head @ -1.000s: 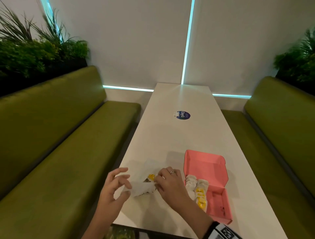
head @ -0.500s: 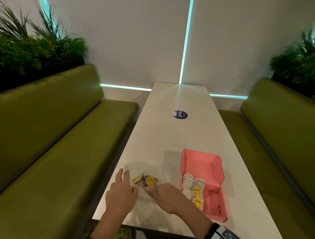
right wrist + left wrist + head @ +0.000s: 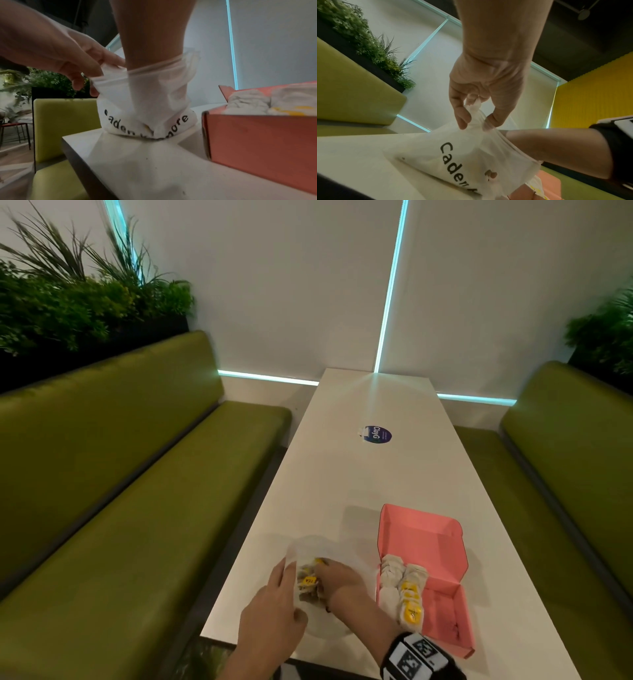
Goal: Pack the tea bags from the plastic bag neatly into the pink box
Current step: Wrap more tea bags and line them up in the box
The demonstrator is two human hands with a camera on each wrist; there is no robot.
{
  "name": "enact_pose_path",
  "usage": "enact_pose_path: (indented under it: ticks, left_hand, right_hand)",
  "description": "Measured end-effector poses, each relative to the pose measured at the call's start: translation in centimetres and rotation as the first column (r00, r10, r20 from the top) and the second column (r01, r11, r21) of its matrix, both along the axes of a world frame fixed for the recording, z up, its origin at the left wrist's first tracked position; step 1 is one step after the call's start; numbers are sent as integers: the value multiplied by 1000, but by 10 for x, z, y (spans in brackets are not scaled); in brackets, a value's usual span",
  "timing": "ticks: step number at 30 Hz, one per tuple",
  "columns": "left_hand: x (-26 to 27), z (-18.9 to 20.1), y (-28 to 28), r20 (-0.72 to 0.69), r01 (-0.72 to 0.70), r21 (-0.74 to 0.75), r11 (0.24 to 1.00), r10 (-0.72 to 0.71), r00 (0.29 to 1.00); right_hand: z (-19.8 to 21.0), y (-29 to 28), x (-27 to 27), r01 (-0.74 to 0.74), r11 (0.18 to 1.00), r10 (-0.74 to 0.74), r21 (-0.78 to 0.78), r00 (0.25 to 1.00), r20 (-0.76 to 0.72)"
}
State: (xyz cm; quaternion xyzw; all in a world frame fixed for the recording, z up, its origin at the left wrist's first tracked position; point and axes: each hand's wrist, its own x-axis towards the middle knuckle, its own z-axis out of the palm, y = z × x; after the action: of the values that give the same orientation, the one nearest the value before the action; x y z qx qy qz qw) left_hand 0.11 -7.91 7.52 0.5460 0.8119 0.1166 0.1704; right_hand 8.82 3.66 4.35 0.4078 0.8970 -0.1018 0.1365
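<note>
The plastic bag (image 3: 471, 155) rim is pinched by the left hand (image 3: 484, 83). The right hand (image 3: 337, 578) is buried inside among tea bags (image 3: 308, 580); its grip cannot be told. The pink box (image 3: 442, 604) is set just right of it.

The plastic bag (image 3: 325, 549) sits on the table (image 3: 370, 474), left of the pink box (image 3: 442, 607); tea bags (image 3: 407, 594) lie in the box's left part.

From my head camera: my left hand (image 3: 274, 607) holds the near-left edge of the plastic bag (image 3: 310, 549) on the white table (image 3: 359, 481). My right hand (image 3: 337, 577) reaches into the bag among yellow-tagged tea bags (image 3: 308, 580); its finger pose is hidden. Just right stands the pink box (image 3: 445, 607), lid raised, two rows of packed tea bags (image 3: 407, 590) along its left side. A round blue sticker (image 3: 376, 435) lies farther up the table.
</note>
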Motion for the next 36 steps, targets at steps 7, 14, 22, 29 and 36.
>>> enact_pose_path:
  ticks: [7,14,22,29,36]
  left_hand:
    - [2,-4,5,-1,-36,50,998,36,999]
    - [8,-7,11,-54,-19,44,999,22,998]
    - [4,34,-1,-151,-23,173,985,50,987]
    - [35,47,25,457,-87,540,837,-205,866]
    - [84,52,44,959,-171,259,951,-232,161]
  right_hand:
    - [39,-22,19,76,997,-80,-29,974,-214]
    - [69,-21,58,224,958,-287,-179,765,-577]
    - [97,-7,117,218,804,-593,-553,336,-731]
    - [106,-15,127,125,771,-633,-624,250,-732]
    - [96,-36,109,71,755,-631,-652,347,-694]
